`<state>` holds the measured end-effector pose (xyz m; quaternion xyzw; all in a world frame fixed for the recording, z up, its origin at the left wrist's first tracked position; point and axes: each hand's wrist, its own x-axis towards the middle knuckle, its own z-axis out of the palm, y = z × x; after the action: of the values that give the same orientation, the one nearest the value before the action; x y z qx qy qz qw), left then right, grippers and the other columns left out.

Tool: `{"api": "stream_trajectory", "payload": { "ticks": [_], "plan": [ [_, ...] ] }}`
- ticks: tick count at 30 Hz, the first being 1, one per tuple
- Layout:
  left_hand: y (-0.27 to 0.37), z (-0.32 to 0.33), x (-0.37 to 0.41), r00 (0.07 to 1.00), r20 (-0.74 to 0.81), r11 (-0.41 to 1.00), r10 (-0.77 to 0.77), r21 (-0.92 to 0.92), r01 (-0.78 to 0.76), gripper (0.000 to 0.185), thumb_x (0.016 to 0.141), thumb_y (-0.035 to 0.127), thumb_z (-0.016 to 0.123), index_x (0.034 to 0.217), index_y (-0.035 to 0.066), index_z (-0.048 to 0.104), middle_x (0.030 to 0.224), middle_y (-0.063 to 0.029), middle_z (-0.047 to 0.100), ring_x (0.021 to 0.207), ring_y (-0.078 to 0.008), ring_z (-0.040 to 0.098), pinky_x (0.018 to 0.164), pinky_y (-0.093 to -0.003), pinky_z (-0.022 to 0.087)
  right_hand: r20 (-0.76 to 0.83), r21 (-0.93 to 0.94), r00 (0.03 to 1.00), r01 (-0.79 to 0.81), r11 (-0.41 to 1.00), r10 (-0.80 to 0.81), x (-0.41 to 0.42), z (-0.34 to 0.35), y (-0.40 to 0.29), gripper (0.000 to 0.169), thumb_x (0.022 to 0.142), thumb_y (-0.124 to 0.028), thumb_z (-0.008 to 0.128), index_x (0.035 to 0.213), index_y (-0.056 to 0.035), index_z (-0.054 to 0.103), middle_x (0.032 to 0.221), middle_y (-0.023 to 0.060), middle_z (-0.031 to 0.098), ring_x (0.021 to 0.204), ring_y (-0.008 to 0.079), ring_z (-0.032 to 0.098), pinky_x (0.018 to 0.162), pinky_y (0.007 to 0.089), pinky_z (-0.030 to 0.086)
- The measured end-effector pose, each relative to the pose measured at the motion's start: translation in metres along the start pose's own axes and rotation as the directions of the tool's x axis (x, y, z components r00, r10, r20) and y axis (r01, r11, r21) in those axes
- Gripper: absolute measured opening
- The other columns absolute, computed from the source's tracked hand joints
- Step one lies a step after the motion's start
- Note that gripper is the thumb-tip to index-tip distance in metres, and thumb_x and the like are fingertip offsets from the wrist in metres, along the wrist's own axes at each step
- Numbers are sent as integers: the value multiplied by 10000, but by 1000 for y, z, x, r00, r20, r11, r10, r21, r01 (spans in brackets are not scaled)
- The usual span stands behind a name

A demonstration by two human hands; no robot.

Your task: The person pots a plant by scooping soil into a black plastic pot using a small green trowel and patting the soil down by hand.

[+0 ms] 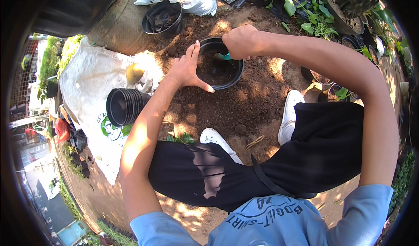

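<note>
A round black plastic pot (241,69) stands on loose brown soil in front of me, with dark soil inside it. My left hand (190,66) rests against the pot's left rim, thumb and fingers spread around it. At the upper right rim, my right hand (241,42) is closed on the handle of a small green hand trowel (223,56). The trowel's blade reaches down into the pot, its tip at the soil. Most of the handle is hidden inside my fist.
Nested black pots (126,106) lie sideways on a white woven sack (81,79), near a yellowish round fruit (134,73). Another black pot (176,26) with dark scraps stands beyond. Potted plants (316,20) line the right. My white clogs (289,115) flank the soil.
</note>
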<state>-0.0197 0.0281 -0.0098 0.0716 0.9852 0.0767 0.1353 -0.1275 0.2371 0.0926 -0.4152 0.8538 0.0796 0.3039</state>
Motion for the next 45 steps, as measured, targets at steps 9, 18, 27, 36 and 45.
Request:
{"api": "stream_trajectory", "payload": {
  "ticks": [9, 18, 27, 36, 45],
  "plan": [
    [-1, -2, 1, 999, 41, 999, -33, 8, 32, 1721, 344, 831, 831, 1590, 9, -25, 1606, -236, 209, 1358, -456, 452, 1087, -597, 362, -190, -135, 969, 137, 981, -161, -1, 40, 0, 222, 821, -160, 654, 944, 18, 702, 859, 194, 738, 834, 349, 742, 693, 455, 596],
    [3, -4, 3, 999, 41, 1000, -22, 12, 21, 1716, 351, 840, 823, 1588, 4, -22, 1607, -236, 211, 1358, -456, 452, 1091, -602, 359, -40, -86, 997, 56, 995, -60, -5, 29, 4, 385, 869, -195, 649, 1198, 4, 655, 1077, 182, 732, 1004, 326, 724, 802, 463, 582],
    [2, -3, -1, 999, 36, 998, -34, 45, 33, 1714, 353, 846, 820, 1587, -2, -15, 1607, -236, 206, 1356, -453, 454, 1092, -601, 362, 116, 100, 985, 113, 988, -125, 5, 22, -4, 226, 844, -153, 570, 862, 8, 727, 828, 173, 730, 797, 330, 732, 677, 437, 578],
    [0, -1, -1, 1000, 10, 1000, -20, 18, 20, 1719, 344, 829, 835, 1589, 6, -18, 1608, -227, 215, 1352, -459, 456, 1087, -601, 366, -133, -213, 983, 97, 972, -127, -5, 5, -5, 355, 862, -208, 644, 1155, -19, 713, 1101, 169, 741, 1011, 316, 730, 795, 422, 589],
    [1, -2, -1, 999, 16, 999, -32, 32, 32, 1724, 337, 823, 841, 1589, 5, -17, 1608, -228, 216, 1359, -447, 456, 1082, -594, 377, -36, -181, 979, 190, 965, -200, -1, 28, -21, 259, 811, -147, 629, 991, 17, 717, 917, 186, 752, 852, 320, 751, 685, 434, 594]
  ]
}}
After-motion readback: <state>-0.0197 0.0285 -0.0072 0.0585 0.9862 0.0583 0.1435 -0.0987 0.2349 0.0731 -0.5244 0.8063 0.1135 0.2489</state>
